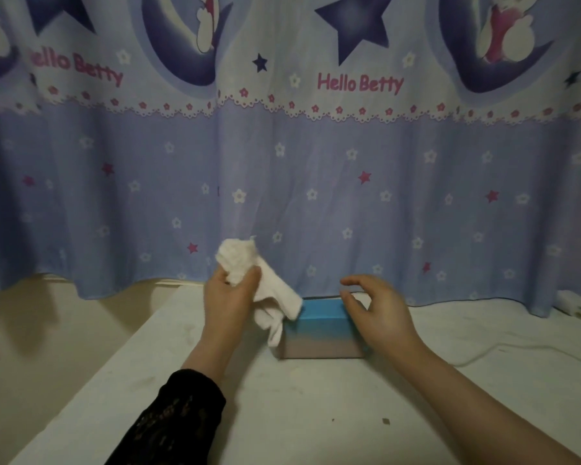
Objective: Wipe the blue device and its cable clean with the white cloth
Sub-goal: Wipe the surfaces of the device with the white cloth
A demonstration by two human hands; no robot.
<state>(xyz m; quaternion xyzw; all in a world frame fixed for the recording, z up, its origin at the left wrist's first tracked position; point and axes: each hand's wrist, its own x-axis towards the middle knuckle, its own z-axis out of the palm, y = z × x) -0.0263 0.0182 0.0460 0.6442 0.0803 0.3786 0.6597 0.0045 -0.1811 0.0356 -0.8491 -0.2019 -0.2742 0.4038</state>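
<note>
So the left hand (230,297) has the white cloth (249,273) bunched up in a closed fist, with most of the wad sticking up above the grip and a loose tail hanging down below it. That tail is draped right at the near-left corner of the blue device (321,325), touching or just about touching its top edge. The device itself sits on the white table (316,414), just to the right of the cloth hand and partly under the right hand (374,313).

The right hand isn't gripping anything as far as I can tell: fingers spread and curled, thumb hovering above the box's right end. It looks like it's about to steady it.

Stuff that could go sideways from here:

- Only the floppy tail is on the device, not the wad in the fist, so a swipe may just drag limp fabric over the top and clean nothing.
- If the right hand doesn't clamp down first, a push from the left could slide the box toward it (the tabletop looks pretty smooth).
- The cable (517,350) trails off beyond the right hand, well away from the cloth. Shoving the box could tug it, and it's easy to forget it needs wiping too.
</note>
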